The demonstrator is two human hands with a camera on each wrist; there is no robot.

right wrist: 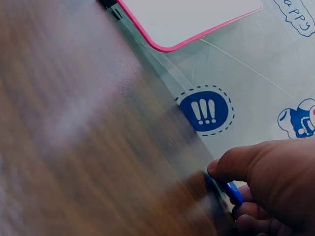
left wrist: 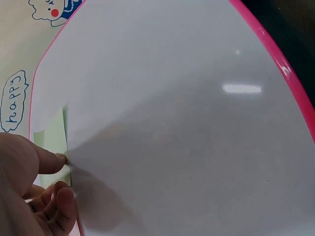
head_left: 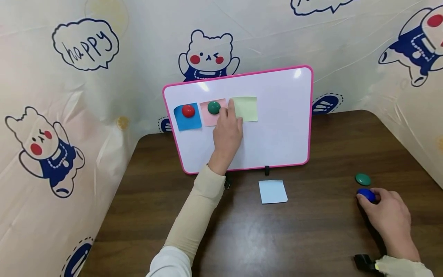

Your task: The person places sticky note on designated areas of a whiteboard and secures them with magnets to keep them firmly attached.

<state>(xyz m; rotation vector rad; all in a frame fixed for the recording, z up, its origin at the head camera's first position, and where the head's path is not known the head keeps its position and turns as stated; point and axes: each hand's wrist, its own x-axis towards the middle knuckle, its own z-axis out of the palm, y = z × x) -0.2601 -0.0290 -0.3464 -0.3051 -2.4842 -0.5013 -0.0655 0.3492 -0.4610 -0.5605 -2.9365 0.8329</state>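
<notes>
Pale fabric curtain printed with blue-clad cartoon bears (head_left: 131, 65) behind, dark brown wood-grain tabletop (head_left: 311, 227) below. White board with pink rim (head_left: 283, 123) stands tilted on it. Pale green square paper note (head_left: 249, 109) lies against the board, right of the pink square paper note (head_left: 209, 120) with a glossy green domed disc (head_left: 214, 107) on it. Farther left: blue square paper note (head_left: 188, 124) with a glossy red domed disc (head_left: 188, 110).

Left hand (head_left: 227, 132): not gripping, index finger stretched onto the green note's left edge, thumb by the note too. Right hand (head_left: 392, 215): thumb and fingers pinch a glossy blue round disc (head_left: 366, 194) at the table's right side; can't tell if it's lifted. Second green disc (head_left: 363, 179) lies just beyond. Light blue square paper note (head_left: 273, 192) lies in front of the board.

Handling, judged: note very light, limp, creases easily; best pressed flat near the top edge or pinched at a corner. Blue disc likely a magnet, small, rigid, smooth, maybe slippery; pinch by opposite rim sides, domed face left free.
</notes>
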